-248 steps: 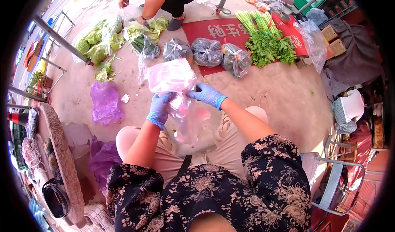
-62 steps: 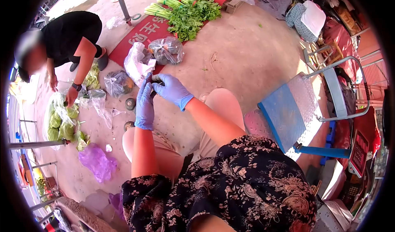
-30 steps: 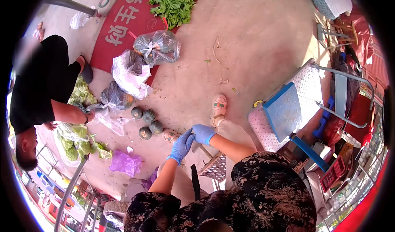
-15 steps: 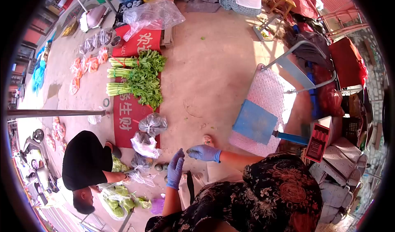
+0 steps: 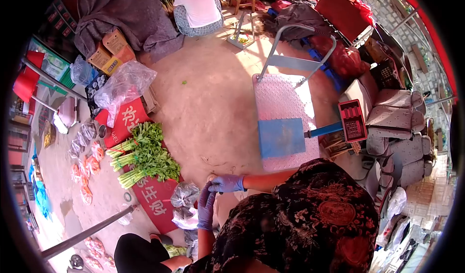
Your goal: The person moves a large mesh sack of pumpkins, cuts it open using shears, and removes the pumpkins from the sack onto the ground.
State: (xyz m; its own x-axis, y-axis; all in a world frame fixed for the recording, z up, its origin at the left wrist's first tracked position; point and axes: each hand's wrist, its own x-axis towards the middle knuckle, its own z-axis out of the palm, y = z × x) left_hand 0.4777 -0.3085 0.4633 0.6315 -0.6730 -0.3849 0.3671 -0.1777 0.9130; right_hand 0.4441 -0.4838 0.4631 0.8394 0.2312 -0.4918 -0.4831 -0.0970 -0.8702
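Both my hands wear blue-purple gloves and meet at the lower middle of the view. My left hand [image 5: 206, 209] points upward, with its fingertips at my right hand; whether it holds anything is too small to tell. My right hand [image 5: 226, 183] reaches in from the right, its fingers bent toward the left fingertips. Just left of them lie a tied bag of dark produce [image 5: 185, 194] and a white bag [image 5: 186, 218]. Bundles of green celery [image 5: 145, 154] rest on the red mat [image 5: 157, 203] farther left.
A flat trolley [image 5: 283, 96] carries a blue scale [image 5: 282, 137] with a red display [image 5: 352, 120]. One person in black [image 5: 140, 253] bends at the lower left; another in a white top [image 5: 199, 7] squats at the back. A metal pole [image 5: 89, 232] slants at the left; cardboard boxes [image 5: 114, 45] stand beyond.
The view has swung right, bringing the trolley and scale toward the middle. My hands, apart half a second ago, are together again. The white bag handled earlier is on the ground.
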